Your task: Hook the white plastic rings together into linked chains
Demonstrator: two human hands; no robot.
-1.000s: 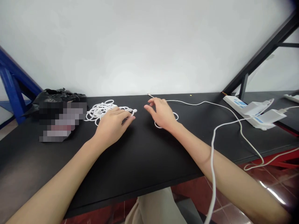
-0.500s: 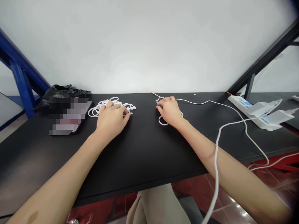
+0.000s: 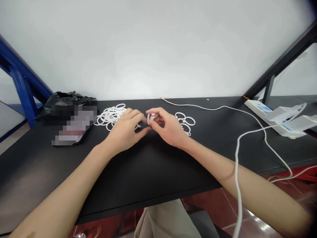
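A pile of several white plastic rings [image 3: 110,115] lies on the black table [image 3: 153,165] left of centre. A smaller group of white rings [image 3: 186,121] lies to the right. My left hand [image 3: 126,129] and my right hand [image 3: 166,127] meet between the two groups. Both pinch a single white ring [image 3: 149,118] held upright between their fingertips, just above the table top.
A black plastic bag [image 3: 65,99] and a blurred flat object sit at the far left. A white cable [image 3: 237,138] runs along the back edge and drops over my right forearm. A white power strip with adapters [image 3: 279,119] lies at the right. Blue and black frame bars flank the table.
My hands left the two ring groups and came together at the middle. A ring is now pinched between them, and the small group on the right is uncovered.
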